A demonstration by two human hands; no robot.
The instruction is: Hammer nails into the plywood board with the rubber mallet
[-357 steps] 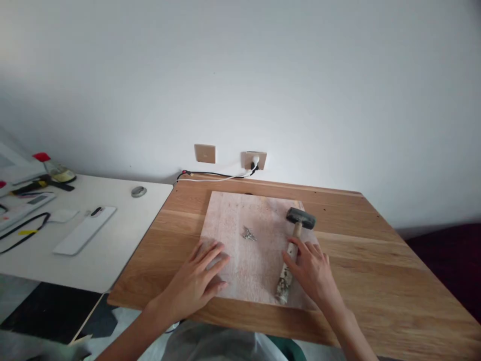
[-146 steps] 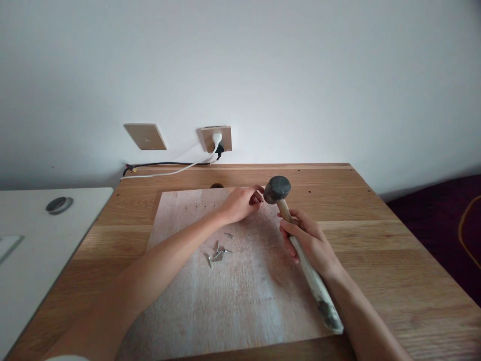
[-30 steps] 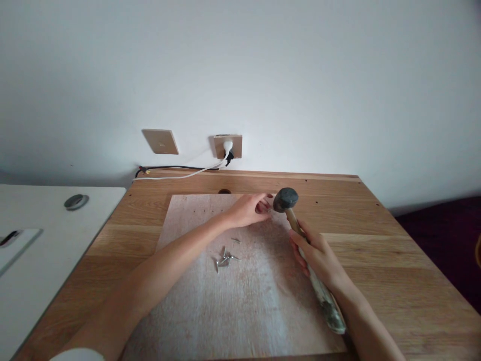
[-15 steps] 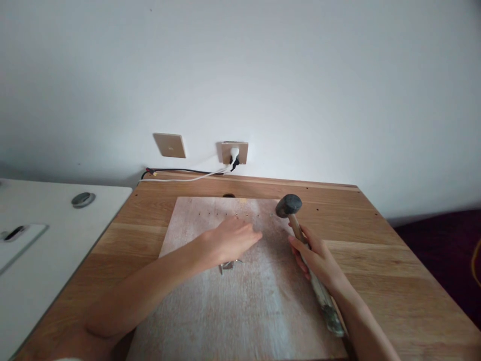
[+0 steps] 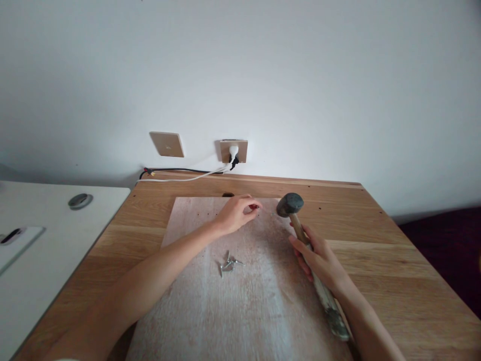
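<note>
Pale wall (image 5: 319, 90), brightest mid-stretch, dimming at the sides! Above the table's (image 5: 383, 265) back edge sat a tan plate (image 5: 167, 144) and a plugged socket (image 5: 243, 150), cables (image 5: 180, 169) running to the back left corner. White desk (image 5: 48, 215) past the left edge; dark purple cover (image 5: 451, 245) past the right!

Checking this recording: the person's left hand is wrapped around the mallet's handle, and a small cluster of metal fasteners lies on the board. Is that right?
Not quite: the head view shows the mallet held in the right hand, not the left hand. The small cluster of metal fasteners does lie on the board.
</note>
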